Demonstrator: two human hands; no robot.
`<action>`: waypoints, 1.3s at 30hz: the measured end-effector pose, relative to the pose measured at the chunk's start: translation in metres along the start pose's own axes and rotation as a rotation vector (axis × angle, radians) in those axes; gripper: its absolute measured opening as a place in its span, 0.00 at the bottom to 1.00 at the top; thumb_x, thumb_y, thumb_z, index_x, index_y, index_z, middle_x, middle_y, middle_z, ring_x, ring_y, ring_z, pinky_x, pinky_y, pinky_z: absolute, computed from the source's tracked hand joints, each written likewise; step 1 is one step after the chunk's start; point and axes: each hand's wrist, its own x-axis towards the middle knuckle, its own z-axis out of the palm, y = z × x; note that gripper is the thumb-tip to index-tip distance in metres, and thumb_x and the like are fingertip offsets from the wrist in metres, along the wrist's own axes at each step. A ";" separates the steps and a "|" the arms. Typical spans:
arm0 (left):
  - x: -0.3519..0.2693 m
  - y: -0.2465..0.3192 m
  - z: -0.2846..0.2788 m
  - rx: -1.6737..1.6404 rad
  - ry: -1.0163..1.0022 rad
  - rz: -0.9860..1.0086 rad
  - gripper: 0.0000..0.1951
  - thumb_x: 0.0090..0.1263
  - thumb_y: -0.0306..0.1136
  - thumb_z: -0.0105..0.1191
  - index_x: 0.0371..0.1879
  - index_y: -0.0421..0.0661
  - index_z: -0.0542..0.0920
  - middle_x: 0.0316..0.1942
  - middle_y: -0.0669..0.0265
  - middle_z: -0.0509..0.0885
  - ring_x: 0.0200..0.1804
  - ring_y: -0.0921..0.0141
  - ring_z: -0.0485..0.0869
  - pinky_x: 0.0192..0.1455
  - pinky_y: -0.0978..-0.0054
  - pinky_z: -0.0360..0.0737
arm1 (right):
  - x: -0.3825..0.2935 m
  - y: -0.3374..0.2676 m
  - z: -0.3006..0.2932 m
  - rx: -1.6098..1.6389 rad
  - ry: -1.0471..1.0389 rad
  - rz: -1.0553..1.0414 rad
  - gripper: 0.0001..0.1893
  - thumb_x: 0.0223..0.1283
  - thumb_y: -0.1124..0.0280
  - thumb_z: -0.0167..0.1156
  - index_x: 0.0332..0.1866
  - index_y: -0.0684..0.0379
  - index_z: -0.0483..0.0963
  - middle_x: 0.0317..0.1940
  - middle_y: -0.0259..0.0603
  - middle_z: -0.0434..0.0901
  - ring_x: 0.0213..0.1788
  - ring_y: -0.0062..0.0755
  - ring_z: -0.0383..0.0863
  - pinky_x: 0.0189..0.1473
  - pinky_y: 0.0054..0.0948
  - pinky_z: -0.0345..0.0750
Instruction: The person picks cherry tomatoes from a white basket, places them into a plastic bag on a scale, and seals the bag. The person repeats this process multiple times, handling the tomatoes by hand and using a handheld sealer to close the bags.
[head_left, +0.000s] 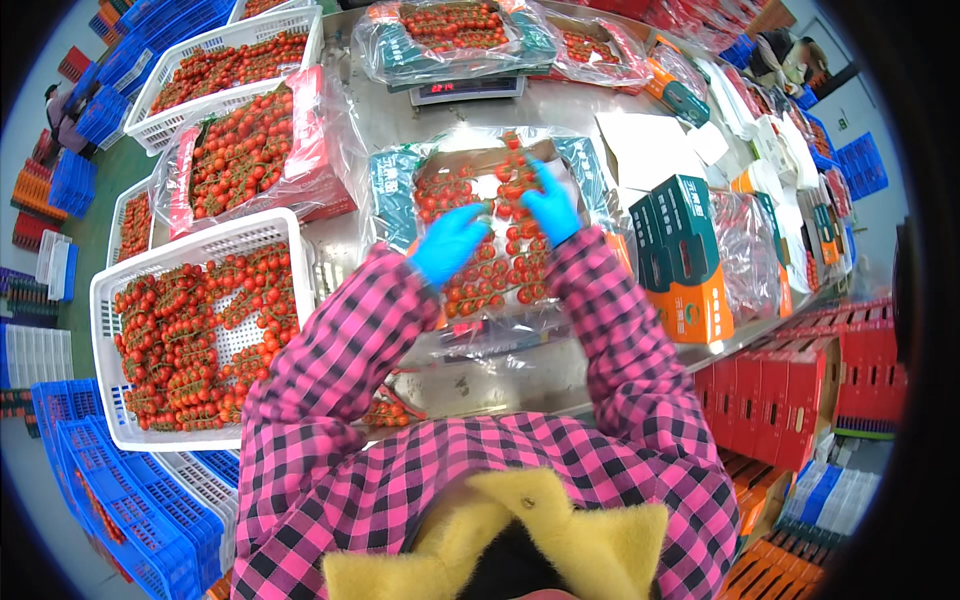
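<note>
In front of me an open carton (394, 196) in a clear plastic bag holds rows of red cherry tomatoes on the vine (480, 279). White lining shows between the rows. My right hand (553, 204), in a blue glove, reaches over the carton's right side, its thumb and finger at a truss of cherry tomatoes (513, 166) that extends towards the far wall. My left hand (451, 244), gloved alike, is over the middle of the carton with its fingertips pointing at the same truss. Whether those fingertips grip a stem is hidden. A scale's display partly shows under the carton's near edge.
On the left stand a white crate (304, 262) of tomato trusses and a bagged red carton (324, 176) of tomatoes. Beyond, another bagged carton rests on a scale (468, 90). A green-and-orange carton (675, 251) stands at right. Red-handled scissors (401, 403) lie near my body.
</note>
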 end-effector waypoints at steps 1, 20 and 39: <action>0.026 -0.002 0.015 0.221 -0.040 -0.165 0.27 0.62 0.45 0.45 0.57 0.42 0.63 0.54 0.56 0.68 0.59 0.68 0.64 0.63 0.73 0.55 | 0.018 -0.001 -0.025 -0.182 -0.017 0.068 0.31 0.45 0.80 0.45 0.61 0.60 0.55 0.43 0.42 0.73 0.38 0.27 0.74 0.39 0.22 0.74; -0.184 -0.047 0.000 0.612 0.270 0.344 0.16 0.55 0.39 0.52 0.40 0.44 0.76 0.35 0.57 0.78 0.36 0.58 0.78 0.37 0.62 0.74 | 0.092 0.063 -0.053 -1.141 -0.421 -0.406 0.19 0.52 0.76 0.48 0.53 0.57 0.68 0.46 0.50 0.71 0.49 0.42 0.72 0.49 0.33 0.69; -0.272 -0.199 -0.287 0.835 -0.038 -0.588 0.23 0.52 0.36 0.50 0.51 0.53 0.71 0.43 0.59 0.76 0.45 0.61 0.75 0.49 0.66 0.73 | 0.029 0.171 0.504 -1.287 -1.097 -0.478 0.31 0.44 0.72 0.56 0.59 0.54 0.58 0.51 0.48 0.65 0.50 0.50 0.69 0.47 0.36 0.72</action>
